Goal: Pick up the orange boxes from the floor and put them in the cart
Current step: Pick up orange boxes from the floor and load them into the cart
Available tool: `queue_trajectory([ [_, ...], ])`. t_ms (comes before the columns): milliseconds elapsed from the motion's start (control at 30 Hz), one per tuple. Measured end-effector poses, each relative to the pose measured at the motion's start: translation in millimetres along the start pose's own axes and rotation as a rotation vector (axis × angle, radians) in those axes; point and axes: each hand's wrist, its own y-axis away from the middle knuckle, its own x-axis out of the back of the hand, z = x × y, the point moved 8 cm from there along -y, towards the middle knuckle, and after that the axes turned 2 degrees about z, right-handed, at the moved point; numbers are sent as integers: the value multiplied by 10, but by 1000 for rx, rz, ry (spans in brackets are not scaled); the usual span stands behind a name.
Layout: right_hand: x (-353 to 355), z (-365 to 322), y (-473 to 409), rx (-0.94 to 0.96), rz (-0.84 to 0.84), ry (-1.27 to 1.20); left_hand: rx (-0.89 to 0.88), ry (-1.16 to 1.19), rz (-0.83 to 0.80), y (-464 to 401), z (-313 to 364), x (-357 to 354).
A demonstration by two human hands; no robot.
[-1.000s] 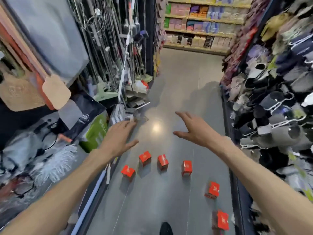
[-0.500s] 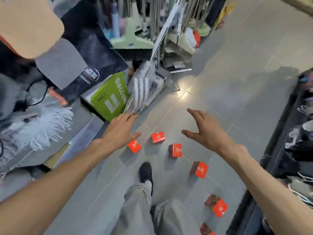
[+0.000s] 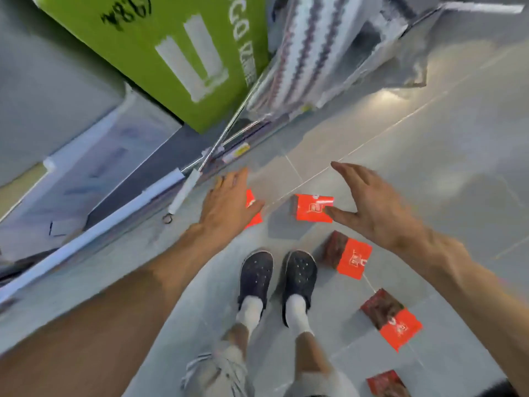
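Left grip (image 3: 226,206) spread open, palm down, partly covering an orange box (image 3: 254,209) on the grey floor (image 3: 429,173). Right grip (image 3: 372,207) open too, thumb at the edge of a second box (image 3: 310,207) just beside it. Nearer the wearer than the right grip, three more boxes (image 3: 350,257) trailing rightward beside dark shoes (image 3: 256,277); beyond the left grip, a green carton (image 3: 160,53).
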Motion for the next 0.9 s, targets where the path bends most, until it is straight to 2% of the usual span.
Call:
queue_trajectory([
  [267, -1611, 561, -463, 27, -128, -13, 670, 322, 5, -337, -946, -1661],
  [367, -1948, 778, -504, 6, -129, 13, 819, 436, -5, -474, -1088, -2097],
  [467, -2022, 909, -441, -43, -108, -1, 894, 476, 85, -553, -1126, -2223],
  [567, -1882, 904, -377, -68, -111, 36, 830, 432, 107, -503, -1112, -2077],
  [733, -1686, 824, -371, -100, -131, 88, 468, 324, 141, -191, -757, -1510],
  [900, -2082, 784, -486, -89, -197, 208, 296, 238, 132, -30, -716, -1342],
])
